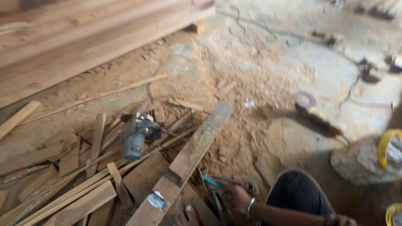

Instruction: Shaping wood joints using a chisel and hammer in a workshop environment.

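Dark, blurred tool (217,201) lies low among wood offcuts.

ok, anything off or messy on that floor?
Yes. Wood offcuts lie heaped at all angles with a grey power tool dumped on top. An angle grinder sits loose on the sawdust-strewn floor, its cable trailing. One hand reaches into dark clutter; what it grips is blurred.

Hand (235,196) low in frame, motion-blurred; grasp indistinguishable. Which hand: indeterminate. Dark tool (217,205) under it cut by bottom edge. Yellow-rimmed container (387,148) clipped at right edge. Whole view soft.
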